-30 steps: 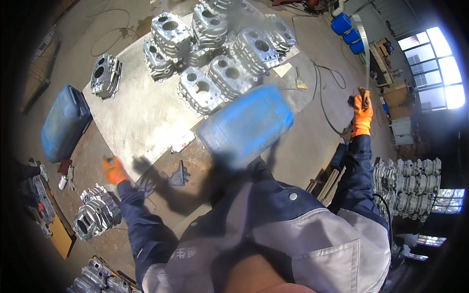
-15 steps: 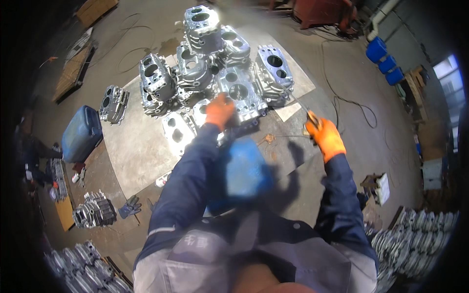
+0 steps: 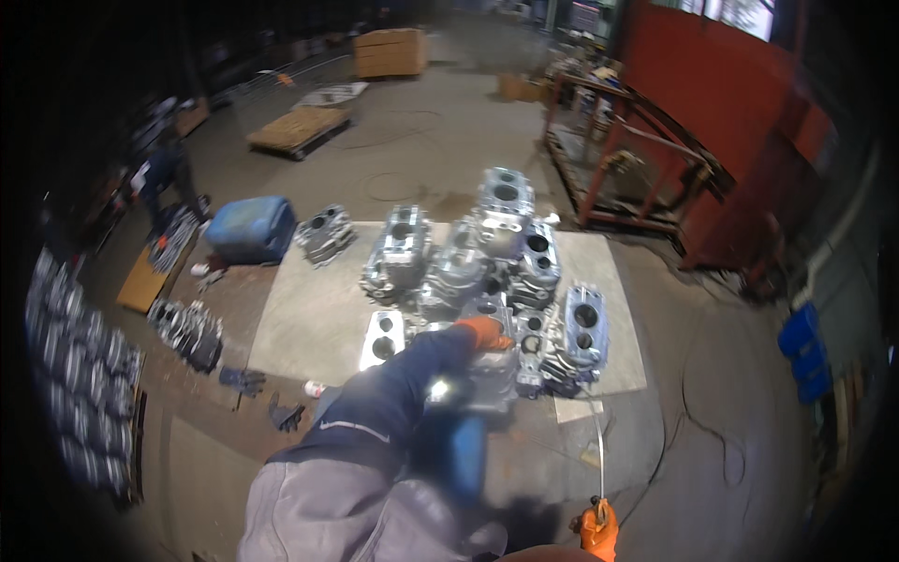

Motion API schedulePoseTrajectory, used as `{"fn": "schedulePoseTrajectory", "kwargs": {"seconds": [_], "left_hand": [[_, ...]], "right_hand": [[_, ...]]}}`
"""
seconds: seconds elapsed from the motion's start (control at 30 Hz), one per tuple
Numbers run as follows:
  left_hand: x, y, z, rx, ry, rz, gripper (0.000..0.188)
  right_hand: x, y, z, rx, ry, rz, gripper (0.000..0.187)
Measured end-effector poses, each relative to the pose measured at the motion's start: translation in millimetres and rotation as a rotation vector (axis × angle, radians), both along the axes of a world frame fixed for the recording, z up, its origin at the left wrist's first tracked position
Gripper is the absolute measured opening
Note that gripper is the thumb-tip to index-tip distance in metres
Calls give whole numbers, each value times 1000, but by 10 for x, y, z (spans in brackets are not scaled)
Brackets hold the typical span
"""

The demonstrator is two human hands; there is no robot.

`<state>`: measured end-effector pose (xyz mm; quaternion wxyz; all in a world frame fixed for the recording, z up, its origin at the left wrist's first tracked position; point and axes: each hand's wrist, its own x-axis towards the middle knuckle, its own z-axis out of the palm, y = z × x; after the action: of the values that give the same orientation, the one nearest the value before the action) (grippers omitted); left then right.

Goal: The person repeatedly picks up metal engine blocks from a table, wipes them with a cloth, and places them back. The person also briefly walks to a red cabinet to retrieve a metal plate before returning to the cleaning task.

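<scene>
In an orange glove, my left hand (image 3: 485,333) reaches to the middle of a group of silvery metal castings. Its fingers curl over the upper part of one metal casting (image 3: 490,379), which looks tilted and a little blurred. My right hand (image 3: 599,534), also gloved in orange, is at the lower edge, closed on the handle end of a long thin metal rod tool (image 3: 601,450). The rod points away from me toward a casting with two round bores (image 3: 585,323). Another casting (image 3: 506,201) rests on top of the pile behind my left hand.
The castings stand on a pale sheet (image 3: 300,309) on the floor. At left are a blue plastic container (image 3: 251,229), dark gloves (image 3: 242,379) and stacked castings (image 3: 80,375). A cable (image 3: 688,412) lies at right. A red metal frame (image 3: 637,173) stands beyond; a person (image 3: 167,173) bends at far left.
The view has tilted up, showing more of the far floor. My right hand now sits at the lower edge, still holding the rod tool. My left hand remains on a casting, which looks more tilted.
</scene>
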<state>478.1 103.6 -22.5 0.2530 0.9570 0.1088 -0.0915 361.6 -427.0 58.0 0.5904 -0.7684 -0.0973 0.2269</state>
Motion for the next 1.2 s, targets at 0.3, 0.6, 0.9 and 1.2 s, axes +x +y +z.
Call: {"fn": "schedulePoseTrajectory", "kwargs": {"seconds": [0.3,0.6,0.9,1.2], "left_hand": [[-2338,-244,1328,-369,-130,509,48],[-2822,-1152,980,-145,-443,427,39],[-2857,-1356,685,-142,-229,623,43],[-3038,-1708,328,99,45,570,48]], "right_hand": [[762,330,-244,-317,-638,343,32],[724,872,135,-285,-165,524,54],[56,1158,774,-273,-5,524,41],[-332,1367,1027,-600,-29,589,39]]}}
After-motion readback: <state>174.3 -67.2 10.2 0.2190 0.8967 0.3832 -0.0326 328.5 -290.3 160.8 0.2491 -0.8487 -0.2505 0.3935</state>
